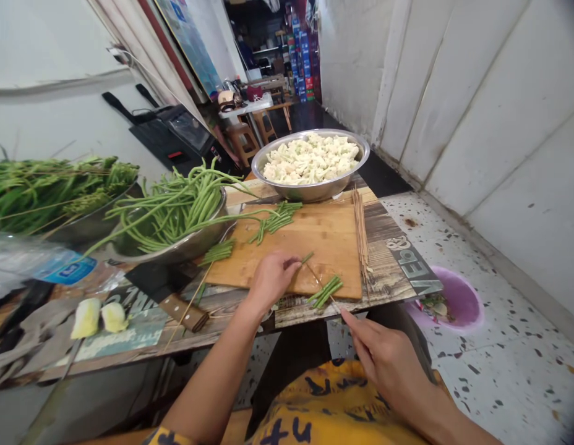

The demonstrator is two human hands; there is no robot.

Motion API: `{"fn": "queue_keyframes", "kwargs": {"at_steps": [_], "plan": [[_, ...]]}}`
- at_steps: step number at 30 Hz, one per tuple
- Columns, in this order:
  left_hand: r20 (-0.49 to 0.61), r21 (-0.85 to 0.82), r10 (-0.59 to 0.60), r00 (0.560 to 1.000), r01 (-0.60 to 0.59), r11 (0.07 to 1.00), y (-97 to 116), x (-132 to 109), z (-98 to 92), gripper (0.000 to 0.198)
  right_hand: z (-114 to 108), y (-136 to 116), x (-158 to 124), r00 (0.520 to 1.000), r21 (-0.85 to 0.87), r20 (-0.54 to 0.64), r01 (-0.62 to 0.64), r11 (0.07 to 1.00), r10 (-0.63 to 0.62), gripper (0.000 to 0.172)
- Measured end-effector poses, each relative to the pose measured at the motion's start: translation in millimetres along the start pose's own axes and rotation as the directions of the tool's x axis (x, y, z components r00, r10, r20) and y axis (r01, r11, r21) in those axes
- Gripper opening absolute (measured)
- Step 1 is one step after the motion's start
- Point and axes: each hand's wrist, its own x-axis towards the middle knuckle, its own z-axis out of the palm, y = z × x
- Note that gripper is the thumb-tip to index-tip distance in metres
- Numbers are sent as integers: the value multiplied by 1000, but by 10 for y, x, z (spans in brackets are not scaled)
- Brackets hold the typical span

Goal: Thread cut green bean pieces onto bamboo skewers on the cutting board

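Note:
My left hand (274, 279) is above the front of the wooden cutting board (331, 225), its thumb and fingers pinching a short piece of green bean (307, 257). My right hand (382, 346), closed, grips the near end of a thin bamboo skewer (318, 279). Several cut bean pieces (325, 292) sit side by side on that skewer, close to the right hand. The skewer's far tip points at the bean in the left hand; whether it has entered the bean I cannot tell. A pile of cut beans (280, 217) lies at the board's back, another bundle (218, 252) on its left edge.
Loose skewers (360, 228) lie along the board's right edge. Behind stands a metal basin (310, 191) of cauliflower. Left are a bowl of long beans (175, 216), a cleaver (185, 309), a plastic bottle (50, 262) and leafy greens (59, 191). A purple tub (470, 296) is on the floor.

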Motion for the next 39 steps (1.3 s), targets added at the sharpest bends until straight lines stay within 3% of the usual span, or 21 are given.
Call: {"fn": "queue_keyframes", "kwargs": {"at_steps": [18, 29, 39], "plan": [[22, 126, 111, 994, -113, 986, 29, 21, -14, 20, -5, -15, 20, 999, 33, 25, -25, 999, 25, 38], [9, 151, 102, 995, -102, 983, 78, -1, -5, 13, 7, -2, 13, 998, 41, 43, -42, 998, 40, 39], [35, 181, 117, 993, -121, 976, 85, 26, -7, 20, -25, -23, 27, 999, 61, 29, -20, 998, 19, 38]]}}
